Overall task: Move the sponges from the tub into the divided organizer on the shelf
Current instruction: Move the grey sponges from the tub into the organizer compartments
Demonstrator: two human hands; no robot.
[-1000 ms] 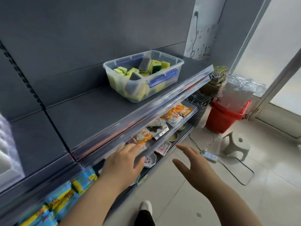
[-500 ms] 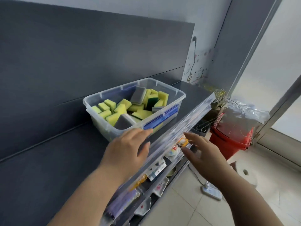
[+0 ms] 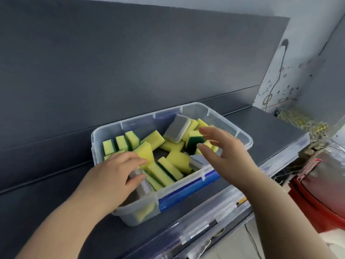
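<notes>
The sponges [image 3: 169,168] lie loose in a clear plastic tub [image 3: 242,141] that stands on a dark grey shelf [image 3: 270,131], near its front edge. Most are yellow with a dark green scouring side; some stand on edge in a row at the tub's left end, others lie tilted across one another. A grey pad with a white rim [image 3: 177,130] leans on the heap toward the back wall, and another grey one [image 3: 197,161] lies against the front wall. A blue strip [image 3: 186,191] runs along the tub's front wall; no writing on it can be read.

The left hand [image 3: 112,176] reaches over the tub's front left corner, palm down, fingers curled among the sponges. Thumb and fingers close around a small grey piece [image 3: 139,179], with the fingertips touching a yellow sponge; how firm the hold is cannot be told through the blur. The right hand [image 3: 222,152] hovers above the tub's right half, open, fingers spread and slightly bent, holding nothing, with a green-faced sponge [image 3: 195,143] just beneath its fingertips.

Behind the tub rises a dark grey back panel [image 3: 130,62]. A clear plastic rail [image 3: 205,221] edges the shelf front. To the right, a tangle of yellowish wire [image 3: 302,122] sits at the shelf's end, and a red bucket [image 3: 317,202] stands lower down. The white wall [image 3: 291,71] bears scribbled marks, none legible.
</notes>
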